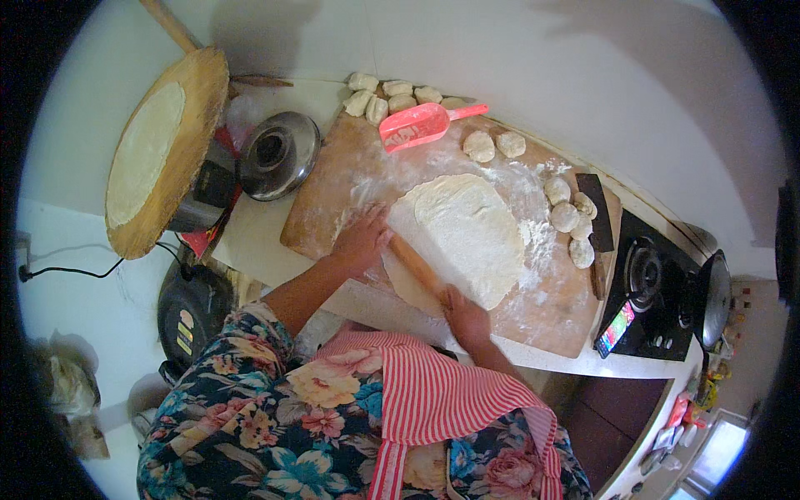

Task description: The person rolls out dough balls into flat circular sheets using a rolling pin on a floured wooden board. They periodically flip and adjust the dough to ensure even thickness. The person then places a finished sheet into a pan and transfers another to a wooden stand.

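Both of my hands are on a wooden rolling pin (414,262), which lies slantwise across a flattened sheet of dough (472,234). My left hand (364,240) is at the pin's upper left end, and my right hand (467,317) grips its lower right end. The dough is wide, roughly round and dusted with flour, with a curved fold line near its top. Beneath it is a floury wooden board (337,169). A pink scoop (415,127) with some flour in it lies at the back of the board.
Several dough pieces (377,109) sit at the back, with round dough balls (565,217) at the right beside a dark flat blade (595,212). A metal lid (280,156) stands left. A wooden peel (206,112) carries another dough sheet (145,153). A phone (615,329) leans by the stove (665,300).
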`<state>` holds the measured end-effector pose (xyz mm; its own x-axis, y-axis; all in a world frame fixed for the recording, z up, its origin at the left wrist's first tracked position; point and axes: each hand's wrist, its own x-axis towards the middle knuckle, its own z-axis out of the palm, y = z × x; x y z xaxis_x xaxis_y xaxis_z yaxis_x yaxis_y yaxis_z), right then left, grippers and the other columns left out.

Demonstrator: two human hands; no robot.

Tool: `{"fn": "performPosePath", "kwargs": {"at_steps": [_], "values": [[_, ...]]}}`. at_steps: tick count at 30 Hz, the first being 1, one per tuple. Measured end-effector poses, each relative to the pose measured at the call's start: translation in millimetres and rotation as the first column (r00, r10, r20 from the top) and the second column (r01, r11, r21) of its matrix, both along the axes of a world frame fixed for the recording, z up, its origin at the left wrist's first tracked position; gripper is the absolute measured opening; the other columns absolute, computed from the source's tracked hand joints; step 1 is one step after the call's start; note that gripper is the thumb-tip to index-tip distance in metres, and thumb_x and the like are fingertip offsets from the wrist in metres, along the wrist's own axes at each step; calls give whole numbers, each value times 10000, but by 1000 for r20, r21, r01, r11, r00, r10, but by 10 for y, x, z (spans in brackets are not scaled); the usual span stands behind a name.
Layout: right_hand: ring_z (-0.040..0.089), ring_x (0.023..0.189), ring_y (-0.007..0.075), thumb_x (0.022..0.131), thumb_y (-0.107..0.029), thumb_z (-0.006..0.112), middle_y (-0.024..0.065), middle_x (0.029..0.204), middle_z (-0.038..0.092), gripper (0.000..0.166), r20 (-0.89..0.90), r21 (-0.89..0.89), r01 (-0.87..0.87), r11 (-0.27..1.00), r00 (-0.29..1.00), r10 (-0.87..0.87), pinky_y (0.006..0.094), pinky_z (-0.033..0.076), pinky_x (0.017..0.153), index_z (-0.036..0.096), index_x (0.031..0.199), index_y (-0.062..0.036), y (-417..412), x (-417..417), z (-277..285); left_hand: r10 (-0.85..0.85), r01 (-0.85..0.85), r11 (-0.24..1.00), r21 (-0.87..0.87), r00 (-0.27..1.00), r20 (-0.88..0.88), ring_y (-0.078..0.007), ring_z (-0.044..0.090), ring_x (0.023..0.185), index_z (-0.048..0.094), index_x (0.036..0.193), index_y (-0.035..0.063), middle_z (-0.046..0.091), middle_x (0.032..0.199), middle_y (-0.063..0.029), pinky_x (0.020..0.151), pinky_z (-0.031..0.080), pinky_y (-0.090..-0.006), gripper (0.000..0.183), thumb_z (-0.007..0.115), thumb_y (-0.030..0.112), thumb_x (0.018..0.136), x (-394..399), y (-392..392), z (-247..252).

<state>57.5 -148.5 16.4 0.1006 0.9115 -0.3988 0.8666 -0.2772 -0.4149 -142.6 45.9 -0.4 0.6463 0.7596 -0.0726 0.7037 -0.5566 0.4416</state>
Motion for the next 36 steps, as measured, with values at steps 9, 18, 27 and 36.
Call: {"fn": "performPosePath", "kwargs": {"at_steps": [9,18,27,36], "values": [[549,827,319,836,-239,539,139,903,538,197,172,440,1,898,981,-86,425,471,696,533,915,-59,679,1023,-302,144,-152,981,117,987,67,-362,226,1297,297,1300,-65,265,1380,-231,1072,158,-463,591,463,291,858,482,-172,-9],[551,749,343,854,-237,466,172,802,554,194,259,591,-84,802,962,-90,456,447,663,528,854,-53,2182,1292,-289,412,-469,828,306,881,235,-433,299,1235,286,1289,-79,304,1326,-288,1042,206,-505,616,487,285,833,830,731,-294],[542,684,337,851,-189,476,156,736,559,171,291,561,-144,815,956,-31,446,437,627,543,790,-44,1039,1113,-295,214,-235,965,118,963,163,-393,280,1257,295,1285,-70,299,1328,-264,1063,169,-491,611,520,268,829,499,-198,-91],[539,716,318,756,-169,570,143,781,560,138,233,614,7,789,954,-190,428,428,618,543,740,-34,123,907,-341,-69,80,977,199,996,-59,-370,262,1272,309,1292,-52,259,1381,-218,1070,177,-462,612,503,302,832,537,-467,68]]}}
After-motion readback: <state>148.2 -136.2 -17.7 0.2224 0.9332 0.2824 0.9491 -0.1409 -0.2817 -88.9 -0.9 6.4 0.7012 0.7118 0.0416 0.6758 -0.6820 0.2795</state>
